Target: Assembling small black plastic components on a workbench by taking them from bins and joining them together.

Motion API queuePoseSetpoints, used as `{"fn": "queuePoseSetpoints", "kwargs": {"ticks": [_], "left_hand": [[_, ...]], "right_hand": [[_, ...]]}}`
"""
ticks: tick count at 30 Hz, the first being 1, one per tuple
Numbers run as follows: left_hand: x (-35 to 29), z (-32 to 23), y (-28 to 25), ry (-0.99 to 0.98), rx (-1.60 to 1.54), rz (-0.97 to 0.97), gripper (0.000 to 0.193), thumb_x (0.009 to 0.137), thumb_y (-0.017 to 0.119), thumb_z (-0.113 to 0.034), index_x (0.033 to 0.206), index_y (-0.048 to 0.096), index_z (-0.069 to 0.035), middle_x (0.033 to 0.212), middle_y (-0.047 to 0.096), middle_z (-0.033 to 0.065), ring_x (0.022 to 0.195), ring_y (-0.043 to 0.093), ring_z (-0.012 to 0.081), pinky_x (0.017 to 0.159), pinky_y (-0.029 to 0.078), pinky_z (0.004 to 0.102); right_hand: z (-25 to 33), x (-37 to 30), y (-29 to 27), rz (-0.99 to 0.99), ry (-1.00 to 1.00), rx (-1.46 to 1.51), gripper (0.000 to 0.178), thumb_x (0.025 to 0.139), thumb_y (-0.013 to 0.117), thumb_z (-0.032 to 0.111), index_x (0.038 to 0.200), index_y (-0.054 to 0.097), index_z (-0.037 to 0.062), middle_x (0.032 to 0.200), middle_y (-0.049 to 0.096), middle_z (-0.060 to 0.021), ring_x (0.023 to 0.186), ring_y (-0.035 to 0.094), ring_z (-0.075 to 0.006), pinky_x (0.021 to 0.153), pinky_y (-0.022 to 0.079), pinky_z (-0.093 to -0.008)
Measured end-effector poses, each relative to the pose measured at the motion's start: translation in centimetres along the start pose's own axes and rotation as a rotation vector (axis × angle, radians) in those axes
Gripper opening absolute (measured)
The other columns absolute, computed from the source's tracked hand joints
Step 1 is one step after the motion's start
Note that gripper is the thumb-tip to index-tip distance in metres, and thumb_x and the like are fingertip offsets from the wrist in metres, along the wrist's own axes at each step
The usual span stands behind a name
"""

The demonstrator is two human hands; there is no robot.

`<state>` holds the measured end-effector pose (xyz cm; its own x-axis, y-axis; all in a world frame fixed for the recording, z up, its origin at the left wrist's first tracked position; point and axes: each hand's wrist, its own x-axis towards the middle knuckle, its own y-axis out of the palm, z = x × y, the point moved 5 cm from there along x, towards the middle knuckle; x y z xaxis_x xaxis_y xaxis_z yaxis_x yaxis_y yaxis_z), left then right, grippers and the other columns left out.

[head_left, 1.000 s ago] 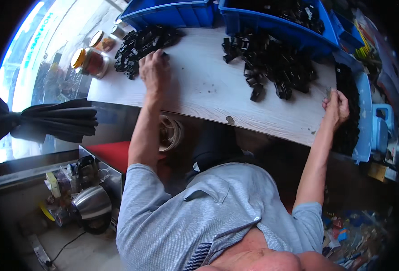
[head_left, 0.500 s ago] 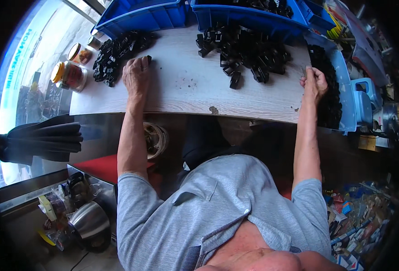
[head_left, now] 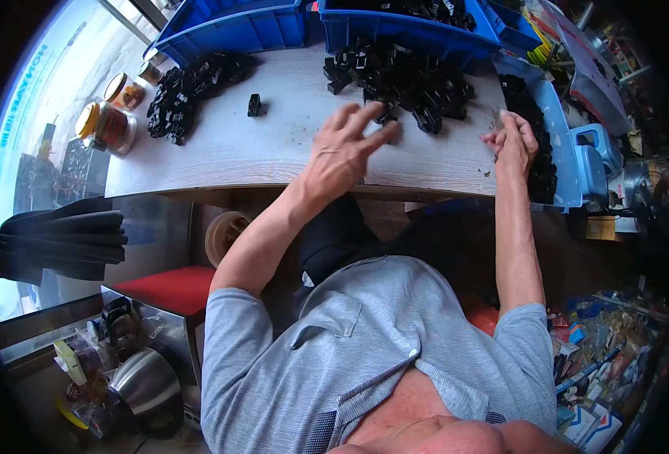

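Note:
My left hand (head_left: 337, 155) hovers over the middle of the table (head_left: 213, 163), its fingers spread and slightly blurred. Its fingertips reach the near edge of a loose pile of small black plastic parts (head_left: 406, 79). A single black part (head_left: 254, 105) stands alone to the left. Farther left lies a denser heap of black parts (head_left: 174, 104). At the table's right edge my right hand (head_left: 516, 140) is closed, thumb and fingers pinched together. What it holds, if anything, is too small to make out.
Two blue bins (head_left: 232, 30) stand along the far edge; the right one holds black parts. A light-blue tub (head_left: 564, 129) of black parts sits beside the right edge. Lidded jars (head_left: 111, 130) stand at the left. A bucket (head_left: 217, 236) is under the table.
My left hand has let go of one black part, leaving it on the table, and moved right to the loose pile with fingers spreading. My right hand stays almost in place.

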<state>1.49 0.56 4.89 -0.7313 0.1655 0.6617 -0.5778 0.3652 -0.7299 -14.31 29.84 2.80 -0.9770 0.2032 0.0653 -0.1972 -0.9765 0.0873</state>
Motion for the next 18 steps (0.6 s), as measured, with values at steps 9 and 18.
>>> {"fn": "queuePoseSetpoints", "kwargs": {"ticks": [9, 18], "left_hand": [[1.4, -0.1, 4.1, 0.147, -0.094, 0.367, 0.04, 0.083, 0.062, -0.009, 0.123, 0.067, -0.011, 0.129, 0.059, 0.0067, 0.115, 0.053, 0.0285, 0.095, 0.048, 0.042], [1.4, -0.4, 4.4, 0.201, -0.016, 0.265, 0.039, 0.086, 0.063, -0.012, 0.125, 0.063, -0.013, 0.128, 0.062, 0.0061, 0.128, 0.05, 0.0324, 0.102, 0.045, 0.0446]], "right_hand": [[-1.4, -4.9, 3.4, 0.292, 0.177, 0.011, 0.017, 0.088, 0.075, 0.017, 0.097, 0.066, 0.0068, 0.053, 0.049, 0.0023, 0.046, 0.056, -0.0117, 0.053, 0.059, -0.0338], [-1.7, -7.7, 7.3, 0.501, 0.248, -0.122, 0.03, 0.084, 0.077, 0.016, 0.109, 0.066, 0.0046, 0.061, 0.056, 0.0022, 0.047, 0.052, -0.0069, 0.051, 0.054, -0.0265]]}}
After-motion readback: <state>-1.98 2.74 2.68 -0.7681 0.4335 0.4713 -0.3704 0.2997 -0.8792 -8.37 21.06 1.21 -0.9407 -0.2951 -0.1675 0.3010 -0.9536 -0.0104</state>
